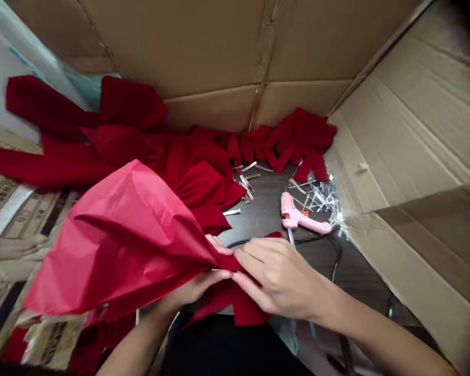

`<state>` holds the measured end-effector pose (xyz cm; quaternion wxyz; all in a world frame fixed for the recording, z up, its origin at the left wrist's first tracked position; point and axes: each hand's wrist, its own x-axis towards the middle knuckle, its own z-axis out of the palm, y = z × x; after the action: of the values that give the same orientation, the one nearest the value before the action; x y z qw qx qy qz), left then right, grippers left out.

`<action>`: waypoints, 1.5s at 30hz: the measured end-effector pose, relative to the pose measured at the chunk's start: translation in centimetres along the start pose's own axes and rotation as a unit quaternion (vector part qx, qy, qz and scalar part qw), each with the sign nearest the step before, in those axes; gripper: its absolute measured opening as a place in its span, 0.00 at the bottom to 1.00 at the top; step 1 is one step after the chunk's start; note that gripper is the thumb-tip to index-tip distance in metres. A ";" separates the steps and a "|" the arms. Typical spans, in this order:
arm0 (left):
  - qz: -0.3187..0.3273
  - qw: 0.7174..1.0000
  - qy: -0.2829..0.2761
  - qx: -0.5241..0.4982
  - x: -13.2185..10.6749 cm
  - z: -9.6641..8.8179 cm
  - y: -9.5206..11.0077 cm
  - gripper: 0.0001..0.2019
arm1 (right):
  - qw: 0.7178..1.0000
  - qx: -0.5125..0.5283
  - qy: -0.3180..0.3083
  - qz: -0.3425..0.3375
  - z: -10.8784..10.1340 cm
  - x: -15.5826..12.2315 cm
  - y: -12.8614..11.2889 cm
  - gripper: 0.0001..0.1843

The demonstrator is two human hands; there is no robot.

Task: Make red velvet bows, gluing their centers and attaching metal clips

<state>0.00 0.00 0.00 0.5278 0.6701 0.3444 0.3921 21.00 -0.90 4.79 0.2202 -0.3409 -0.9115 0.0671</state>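
Two-handed pinch at the gathered waist of a red cloth (113, 245): right hand (280, 279) on top, its fingers (254, 256) clenched on the fold, left hand (194, 290) gripping from beneath. Long axis running up and left from the fingers, left hand nearer the cloth's bulk. Glue gun (301, 216) beyond the right hand, clips (245, 183) beside red bows (203, 183). No readable label.
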 end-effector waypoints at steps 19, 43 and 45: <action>-0.163 0.941 0.084 -0.285 0.8 1.6 -0.3 0.13 | 0.932 0.312 -0.094 0.160 -0.7 0.5 1.6 0.13; -0.220 0.921 0.116 -0.300 1.0 2.3 1.4 0.14 | 0.956 0.275 0.080 -0.068 0.6 -0.2 3.8 0.35; -0.224 0.918 0.109 -0.308 0.9 2.4 1.5 0.14 | 0.949 0.293 0.095 -0.065 1.0 -0.3 3.9 0.35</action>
<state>2.60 -0.54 1.32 0.7414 0.3325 0.4031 0.4211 23.04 1.89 2.74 0.3993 -0.2064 -0.8470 0.2839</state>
